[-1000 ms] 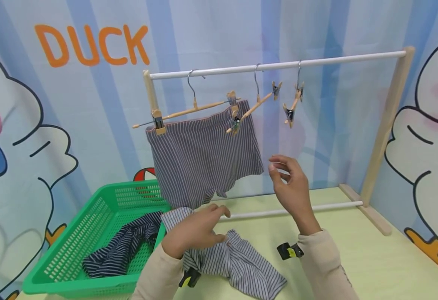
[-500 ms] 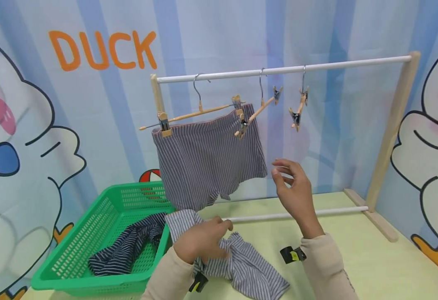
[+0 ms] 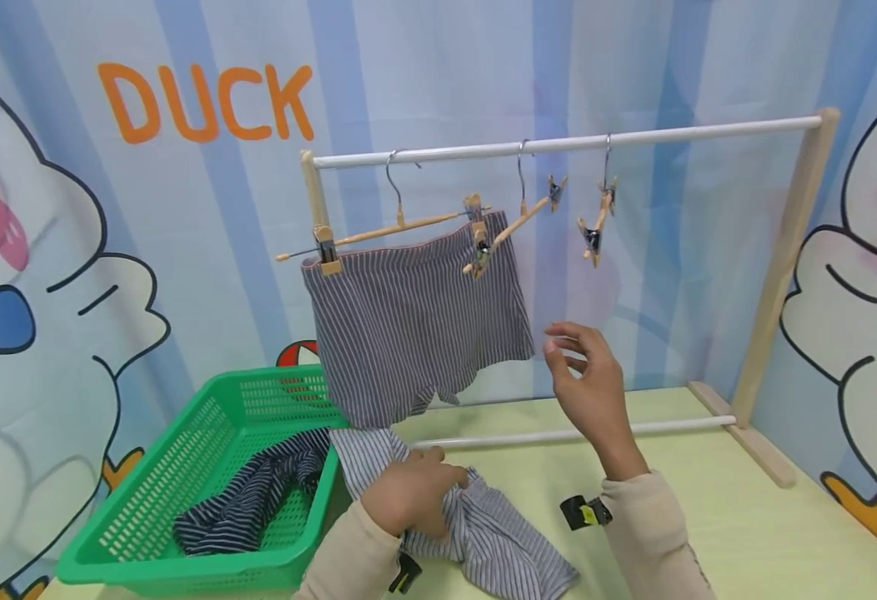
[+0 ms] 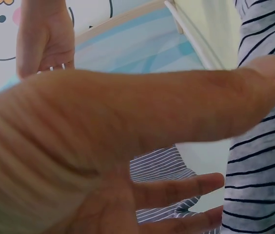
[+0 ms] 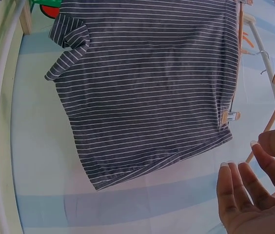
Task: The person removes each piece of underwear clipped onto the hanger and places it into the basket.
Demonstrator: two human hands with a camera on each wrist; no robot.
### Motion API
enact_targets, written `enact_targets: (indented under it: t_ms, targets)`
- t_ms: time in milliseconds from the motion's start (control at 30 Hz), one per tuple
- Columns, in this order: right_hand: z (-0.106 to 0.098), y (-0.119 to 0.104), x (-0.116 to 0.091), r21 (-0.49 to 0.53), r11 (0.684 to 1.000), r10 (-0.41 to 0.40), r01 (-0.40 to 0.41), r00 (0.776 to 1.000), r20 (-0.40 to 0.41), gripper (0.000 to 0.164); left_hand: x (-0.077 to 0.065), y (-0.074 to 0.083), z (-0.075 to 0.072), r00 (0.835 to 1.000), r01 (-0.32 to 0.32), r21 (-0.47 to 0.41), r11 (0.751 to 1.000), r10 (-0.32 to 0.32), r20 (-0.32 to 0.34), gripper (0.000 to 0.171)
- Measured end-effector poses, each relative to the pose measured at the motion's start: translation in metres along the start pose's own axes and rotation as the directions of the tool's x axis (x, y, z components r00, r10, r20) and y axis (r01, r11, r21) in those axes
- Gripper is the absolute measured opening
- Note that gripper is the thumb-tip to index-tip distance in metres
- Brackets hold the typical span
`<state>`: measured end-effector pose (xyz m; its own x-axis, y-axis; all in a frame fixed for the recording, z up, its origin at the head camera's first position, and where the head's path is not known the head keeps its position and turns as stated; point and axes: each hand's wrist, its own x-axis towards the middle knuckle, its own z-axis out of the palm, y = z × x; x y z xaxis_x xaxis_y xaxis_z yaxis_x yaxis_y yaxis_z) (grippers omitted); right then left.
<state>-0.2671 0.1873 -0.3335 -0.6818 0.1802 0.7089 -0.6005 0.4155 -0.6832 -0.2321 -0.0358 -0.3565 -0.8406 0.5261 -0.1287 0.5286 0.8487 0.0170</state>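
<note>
My left hand (image 3: 416, 493) is low over a light grey striped garment (image 3: 517, 533) that lies crumpled on the table, one end against the green basket. In the left wrist view its thumb (image 4: 176, 105) is stretched out in front of the striped cloth (image 4: 259, 165), and two fingers point straight towards it; contact is hard to tell. Raised in the air, my right hand (image 3: 588, 387) has loosely bent fingers and nothing in them. Dark striped shorts (image 3: 416, 325) hang left of it from a clip hanger (image 3: 401, 227), gripped at the waistband.
The green basket (image 3: 138, 575) at left contains a navy striped garment (image 3: 258, 492). Two more clip hangers, a middle hanger (image 3: 521, 223) and a right hanger (image 3: 602, 208), hang turned on the rack's white rail (image 3: 694, 133). A lower white bar (image 3: 671, 426) crosses behind my hands.
My left hand has moved slightly down and to the right over the light striped garment. The right hand keeps its pose beside the hanging shorts. The head view has shifted a little.
</note>
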Motion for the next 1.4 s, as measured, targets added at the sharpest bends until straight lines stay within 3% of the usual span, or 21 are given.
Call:
enact_targets:
  t_ms: [167, 367, 467, 733, 867, 1067, 1200, 1400]
  targets:
    - [-0.001, -0.001, 0.002, -0.002, 1.000, -0.004, 0.004, 1.000, 0.002, 0.026, 0.003, 0.002, -0.001, 1.000, -0.010, 0.036, 0.999, 0.010, -0.001, 0.042]
    - [-0.005, -0.034, -0.004, -0.025, 1.000, -0.004, 0.004, 1.000, 0.006, 0.026, 0.009, 0.002, 0.002, 0.999, -0.027, 0.075, 0.997, 0.029, -0.027, 0.022]
    - [-0.005, -0.039, -0.005, -0.030, 1.000, -0.006, 0.006, 1.000, 0.003, 0.025, 0.010, 0.003, 0.003, 0.999, -0.028, 0.079, 0.997, 0.030, -0.025, 0.021]
    - [-0.004, -0.036, -0.005, -0.043, 0.999, -0.030, 0.030, 1.000, -0.007, 0.025, 0.009, 0.003, 0.002, 0.998, 0.013, 0.100, 0.995, -0.018, 0.056, 0.030]
    - [-0.005, -0.037, -0.004, -0.054, 0.998, -0.043, 0.042, 0.999, -0.005, 0.025, 0.009, 0.003, 0.000, 0.999, 0.006, 0.126, 0.992, 0.001, -0.053, 0.019]
    - [-0.005, -0.037, -0.003, -0.051, 0.998, -0.045, 0.045, 0.999, 0.002, 0.025, 0.008, 0.002, 0.000, 0.981, 0.018, 0.092, 0.996, 0.000, -0.195, 0.024]
    - [-0.005, -0.039, -0.005, -0.051, 0.998, -0.032, 0.033, 0.999, 0.023, 0.026, 0.009, 0.003, 0.000, 0.954, -0.029, -0.003, 1.000, 0.027, -0.300, 0.036]
    - [-0.005, -0.041, -0.007, -0.057, 0.998, -0.020, 0.024, 0.997, 0.077, 0.027, 0.012, 0.003, -0.002, 0.867, -0.129, -0.124, 0.984, 0.051, -0.496, 0.045]
